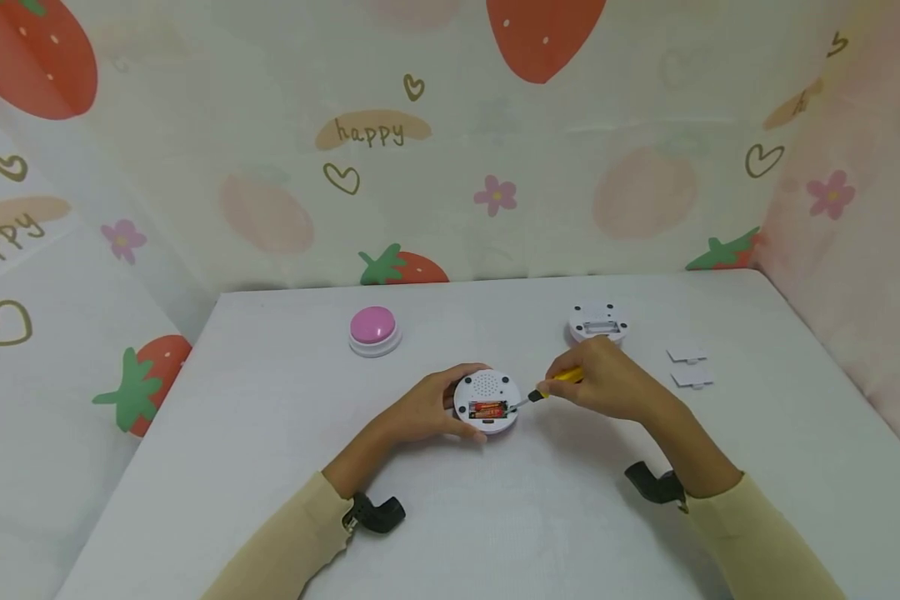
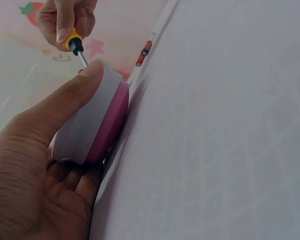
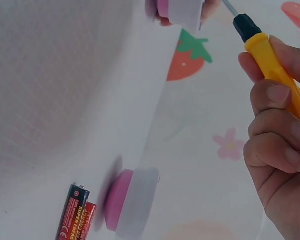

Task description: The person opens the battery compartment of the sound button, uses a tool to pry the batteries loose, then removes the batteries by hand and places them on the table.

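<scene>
A round white push button (image 1: 489, 382) lies pink dome down in the head view, its underside facing up. Red batteries (image 1: 487, 409) show in its uncovered battery slot. My left hand (image 1: 423, 410) grips the white casing from the left side, with the thumb (image 2: 72, 95) along its edge. A yellow-handled screwdriver (image 1: 568, 377) is held by my right hand (image 1: 607, 379), fingers curled round the handle (image 3: 272, 65). Its metal shaft (image 1: 521, 404) slants down to the left, the tip at the right end of the battery slot.
Behind my right hand lies another upturned button (image 1: 598, 325) with a bare battery slot. Loose batteries (image 3: 75, 212) lie near it in the right wrist view. Two small white covers (image 1: 692, 377) are at the right. A pink-domed button (image 1: 372, 325) stands upright at the back left.
</scene>
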The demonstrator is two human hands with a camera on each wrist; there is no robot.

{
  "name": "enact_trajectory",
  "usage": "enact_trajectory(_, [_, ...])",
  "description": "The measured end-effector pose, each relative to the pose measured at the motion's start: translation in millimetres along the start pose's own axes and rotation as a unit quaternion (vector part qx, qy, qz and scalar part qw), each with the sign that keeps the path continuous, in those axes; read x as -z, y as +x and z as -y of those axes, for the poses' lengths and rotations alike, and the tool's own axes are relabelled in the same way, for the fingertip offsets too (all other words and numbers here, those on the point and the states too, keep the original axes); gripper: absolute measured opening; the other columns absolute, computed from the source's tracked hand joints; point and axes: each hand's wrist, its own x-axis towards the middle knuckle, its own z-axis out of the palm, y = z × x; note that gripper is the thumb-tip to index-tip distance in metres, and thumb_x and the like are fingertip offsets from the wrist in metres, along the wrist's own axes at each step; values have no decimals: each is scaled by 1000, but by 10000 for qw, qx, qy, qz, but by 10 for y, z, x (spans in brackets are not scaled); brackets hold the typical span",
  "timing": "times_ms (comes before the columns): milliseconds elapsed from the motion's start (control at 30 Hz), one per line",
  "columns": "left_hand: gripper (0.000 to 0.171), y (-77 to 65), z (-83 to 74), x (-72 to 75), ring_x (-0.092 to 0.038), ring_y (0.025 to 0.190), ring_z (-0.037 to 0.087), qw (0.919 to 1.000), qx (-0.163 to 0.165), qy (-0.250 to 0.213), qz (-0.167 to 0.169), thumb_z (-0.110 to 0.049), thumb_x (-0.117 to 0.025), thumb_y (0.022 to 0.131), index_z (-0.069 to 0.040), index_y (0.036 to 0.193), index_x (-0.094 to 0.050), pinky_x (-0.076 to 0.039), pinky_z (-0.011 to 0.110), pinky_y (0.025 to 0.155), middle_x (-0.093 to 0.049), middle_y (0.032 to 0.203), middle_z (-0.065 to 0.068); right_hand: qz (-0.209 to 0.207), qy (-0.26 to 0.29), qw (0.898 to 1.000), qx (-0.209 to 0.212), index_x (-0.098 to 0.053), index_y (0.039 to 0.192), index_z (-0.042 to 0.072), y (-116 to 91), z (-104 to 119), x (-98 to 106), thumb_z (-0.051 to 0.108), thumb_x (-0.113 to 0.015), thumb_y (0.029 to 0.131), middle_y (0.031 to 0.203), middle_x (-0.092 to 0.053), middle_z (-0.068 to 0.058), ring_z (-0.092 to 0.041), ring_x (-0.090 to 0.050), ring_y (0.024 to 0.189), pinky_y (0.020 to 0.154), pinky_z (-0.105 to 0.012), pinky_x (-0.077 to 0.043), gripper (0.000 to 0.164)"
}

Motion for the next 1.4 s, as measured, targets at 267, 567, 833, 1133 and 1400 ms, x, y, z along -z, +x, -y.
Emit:
enact_trajectory(267, [94, 5, -7, 12, -53, 128, 11, 9999, -26, 98, -38, -20, -95, 71, -20, 150, -46, -43, 27, 110, -54, 143, -5, 110, -206, 9997, 11, -81, 90, 12, -13, 72, 62, 19, -77, 91, 86, -75, 3, -12, -59, 71, 60, -27, -50, 9])
enact_trajectory(567, [93, 25, -1, -22, -55, 126, 14, 9999, -81, -113, -55, -16, -95, 71, -20, 150, -46, -46, 26, 107, -55, 142, -1, 564, -1060, 9923, -306, -80, 96, 16, -104, 120, 149, 21, -83, 86, 86, -72, 10, -10, -59, 75, 70, -28, -52, 11])
enact_trajectory(833, [94, 26, 16, -56, -55, 128, 14, 9996, -75, -260, -66, -13, -95, 70, -18, 150, -46, -46, 25, 107, -54, 143, 0, 692, -1539, 9852, -308, -80, 93, 18, -209, 167, 187, 22, -84, 85, 82, -70, 12, -9, -60, 75, 72, -30, -54, 9])
enact_trajectory(1133, [94, 6, 16, -25, -54, 129, 13, 9998, 16, -127, -124, -16, -95, 70, -22, 150, -46, -45, 25, 107, -54, 143, -2, 620, -1574, 9854, -211, -78, 92, 20, -418, 343, 23, 21, -83, 86, 82, -69, 14, -6, -55, 71, 68, -27, -52, 7])
enact_trajectory(1400, [94, 1, 38, -23, -53, 131, 13, 9999, -34, -78, -90, -19, -94, 72, -20, 152, -44, -45, 25, 107, -53, 145, -2, 795, -1778, 9802, 345, -78, 92, 20, -497, 520, -365, 23, -84, 84, 88, -73, 11, -7, -62, 78, 73, -29, -55, 10])
